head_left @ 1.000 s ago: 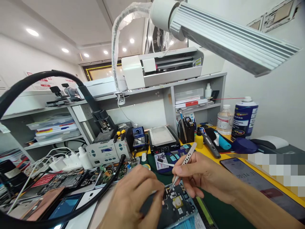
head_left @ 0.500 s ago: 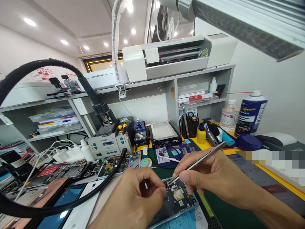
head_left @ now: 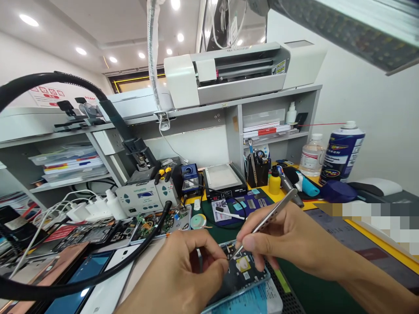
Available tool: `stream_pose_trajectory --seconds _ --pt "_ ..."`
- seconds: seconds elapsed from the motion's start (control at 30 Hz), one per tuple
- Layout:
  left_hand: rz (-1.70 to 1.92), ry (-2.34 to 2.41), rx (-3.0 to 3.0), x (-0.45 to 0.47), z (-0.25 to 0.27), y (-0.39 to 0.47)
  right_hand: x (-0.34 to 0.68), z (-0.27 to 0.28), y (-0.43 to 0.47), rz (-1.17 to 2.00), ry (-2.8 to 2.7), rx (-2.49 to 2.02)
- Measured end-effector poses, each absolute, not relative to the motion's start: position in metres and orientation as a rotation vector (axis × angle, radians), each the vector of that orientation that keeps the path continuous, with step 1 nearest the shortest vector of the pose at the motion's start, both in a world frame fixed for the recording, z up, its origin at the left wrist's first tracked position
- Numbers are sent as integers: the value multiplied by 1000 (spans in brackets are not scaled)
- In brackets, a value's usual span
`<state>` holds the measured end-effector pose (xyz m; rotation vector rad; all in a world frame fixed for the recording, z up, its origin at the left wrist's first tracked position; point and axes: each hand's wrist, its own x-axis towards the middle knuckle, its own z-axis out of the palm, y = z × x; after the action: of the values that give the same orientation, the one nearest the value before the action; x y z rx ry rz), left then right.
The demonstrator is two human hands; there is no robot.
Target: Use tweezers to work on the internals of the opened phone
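An opened phone (head_left: 244,272) with its dark circuit board exposed lies on the green mat at bottom centre. My left hand (head_left: 183,272) curls over its left edge, thumb and forefinger pinched against the phone near the board. My right hand (head_left: 284,240) grips metal tweezers (head_left: 268,218) like a pen. The tweezers' tip touches the board just right of my left fingertips. Much of the phone's left side is hidden under my left hand.
A thick black hose (head_left: 108,270) arcs across the left, over several disassembled phones (head_left: 94,237). Behind stand a soldering station (head_left: 147,198), a hot plate (head_left: 224,179), a tool holder (head_left: 257,168), a yellow bottle (head_left: 274,182) and a blue spray can (head_left: 340,152). A lamp head (head_left: 353,26) hangs overhead.
The view rose and shifted slightly. My right hand lowered the tweezers from steep to a flatter angle, its tip staying on the board. My left hand kept its hold.
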<state>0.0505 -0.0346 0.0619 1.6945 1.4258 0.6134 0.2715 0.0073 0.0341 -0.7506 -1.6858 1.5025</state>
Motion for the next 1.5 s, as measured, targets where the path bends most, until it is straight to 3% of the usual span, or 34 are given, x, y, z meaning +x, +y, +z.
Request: stream_pose_trajectory --seconds 1.23,1.5 --pt "661 1416 1713 48 51 -35 271 37 17 1691 -1572 -739" --pt "365 1597 2180 28 47 -34 272 37 21 1568 -1663 -809"
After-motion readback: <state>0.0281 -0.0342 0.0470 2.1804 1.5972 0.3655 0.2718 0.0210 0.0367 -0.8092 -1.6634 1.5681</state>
